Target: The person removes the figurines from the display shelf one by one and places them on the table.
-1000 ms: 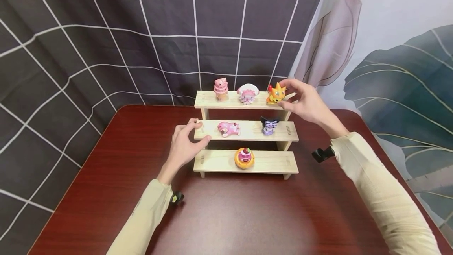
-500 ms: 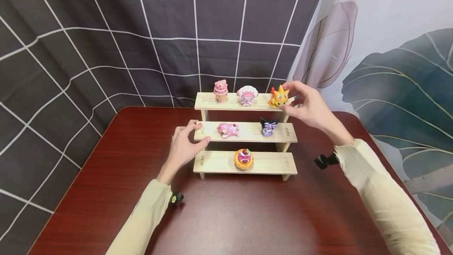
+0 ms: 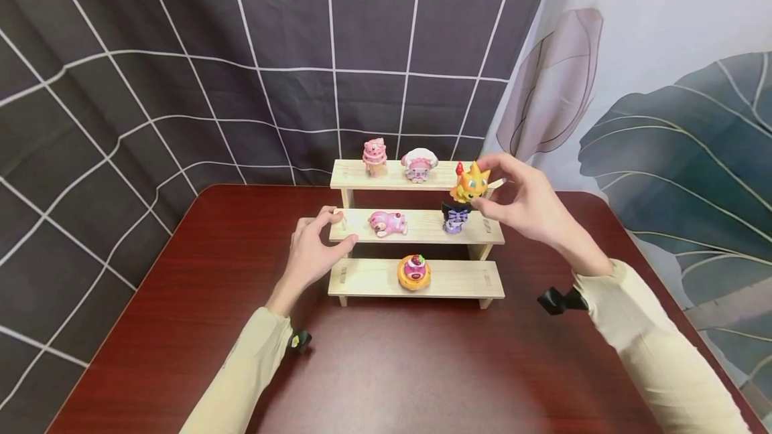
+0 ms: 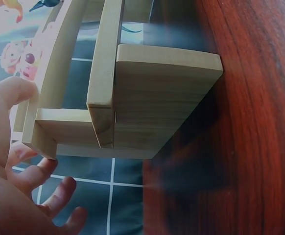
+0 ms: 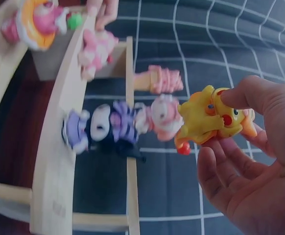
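Observation:
My right hand [image 3: 527, 203] pinches a yellow figurine [image 3: 470, 183] with orange points and a red tip between thumb and fingers. It is held off the boards, in front of the top shelf's right end. Just below it a black-and-purple figurine [image 3: 455, 218] stands on the middle shelf. In the right wrist view the yellow figurine [image 5: 203, 117] lies sideways across the frame. My left hand [image 3: 310, 253] holds the left end of the three-step wooden stand's [image 3: 422, 228] middle shelf, thumb in front, fingers behind. The left wrist view shows the fingers [image 4: 47, 169] at the board's corner.
On the top shelf are a pink ice-cream-cone figurine [image 3: 374, 157] and a white-hooded pink one [image 3: 419, 165]. A pink figurine [image 3: 388, 223] lies on the middle shelf, and an orange ring figurine [image 3: 414, 272] sits below. The dark red table [image 3: 398, 367] meets a grid-patterned curtain [image 3: 289, 106].
The yellow figurine has left the top shelf's right end. My right hand has brought it forward and down, above the black-and-purple figurine. My left hand keeps its place on the stand.

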Tool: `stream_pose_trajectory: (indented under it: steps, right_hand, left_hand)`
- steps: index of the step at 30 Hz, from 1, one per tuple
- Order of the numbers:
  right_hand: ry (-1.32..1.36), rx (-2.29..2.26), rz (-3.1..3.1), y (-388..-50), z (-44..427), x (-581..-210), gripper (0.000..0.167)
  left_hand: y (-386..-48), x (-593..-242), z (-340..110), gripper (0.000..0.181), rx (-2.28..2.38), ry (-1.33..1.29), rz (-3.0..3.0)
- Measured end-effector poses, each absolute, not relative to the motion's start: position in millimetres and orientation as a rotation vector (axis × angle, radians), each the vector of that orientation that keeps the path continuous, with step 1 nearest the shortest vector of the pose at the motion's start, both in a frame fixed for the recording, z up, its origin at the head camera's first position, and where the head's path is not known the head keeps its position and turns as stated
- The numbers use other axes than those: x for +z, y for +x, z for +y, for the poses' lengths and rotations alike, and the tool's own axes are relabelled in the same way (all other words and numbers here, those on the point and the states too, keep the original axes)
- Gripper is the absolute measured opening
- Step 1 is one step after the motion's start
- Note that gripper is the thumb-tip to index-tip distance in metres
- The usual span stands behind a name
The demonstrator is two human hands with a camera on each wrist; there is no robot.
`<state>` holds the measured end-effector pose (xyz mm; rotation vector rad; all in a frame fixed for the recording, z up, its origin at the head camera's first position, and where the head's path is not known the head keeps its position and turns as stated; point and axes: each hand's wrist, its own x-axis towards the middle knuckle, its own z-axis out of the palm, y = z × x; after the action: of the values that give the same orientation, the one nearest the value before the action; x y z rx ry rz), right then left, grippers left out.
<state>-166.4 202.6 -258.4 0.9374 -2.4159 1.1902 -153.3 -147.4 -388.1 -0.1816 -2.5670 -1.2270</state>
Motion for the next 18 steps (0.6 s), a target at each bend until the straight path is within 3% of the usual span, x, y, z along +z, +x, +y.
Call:
stream_pose_trajectory:
  steps: [18]
  right_hand:
    - [1.073,1.294,-2.364,-111,179,-278,0.054]
  left_hand:
    - [-152,-397,-145,0.05,-1.296,-0.158,-2.499]
